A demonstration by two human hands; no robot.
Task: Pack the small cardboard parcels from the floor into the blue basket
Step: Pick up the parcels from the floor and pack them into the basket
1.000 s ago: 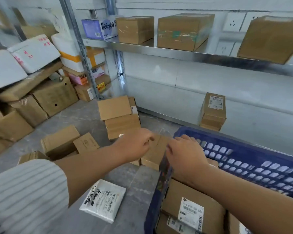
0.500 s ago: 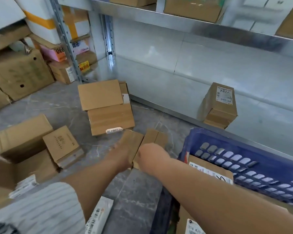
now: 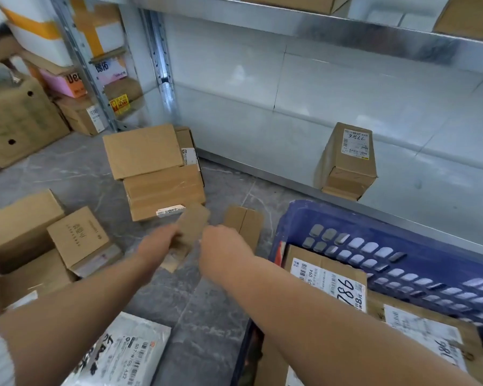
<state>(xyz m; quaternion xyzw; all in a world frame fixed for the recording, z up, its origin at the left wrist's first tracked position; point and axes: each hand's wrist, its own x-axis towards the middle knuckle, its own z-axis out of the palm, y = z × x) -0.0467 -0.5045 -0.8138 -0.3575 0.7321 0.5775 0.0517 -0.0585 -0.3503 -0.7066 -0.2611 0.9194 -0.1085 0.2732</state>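
My left hand [image 3: 162, 244] grips a small flat cardboard parcel [image 3: 193, 225] and holds it tilted a little above the grey floor. Right beside it, my right hand [image 3: 223, 247] is curled over the near end of a second small cardboard parcel [image 3: 246, 222] that lies on the floor; the back of the hand hides the fingers. The blue basket [image 3: 346, 218] stands to the right of both hands. Inside it lie labelled cardboard parcels [image 3: 326, 277].
Two stacked boxes [image 3: 154, 174] lie just beyond my hands, and more boxes [image 3: 78, 235] lie at the left. A white poly mailer [image 3: 123, 355] is on the floor under my left arm. A labelled box [image 3: 349, 160] stands on the low metal shelf behind the basket.
Both hands reached forward and down from the basket's rim to the two small parcels. The left hand's parcel has tipped up off the floor.
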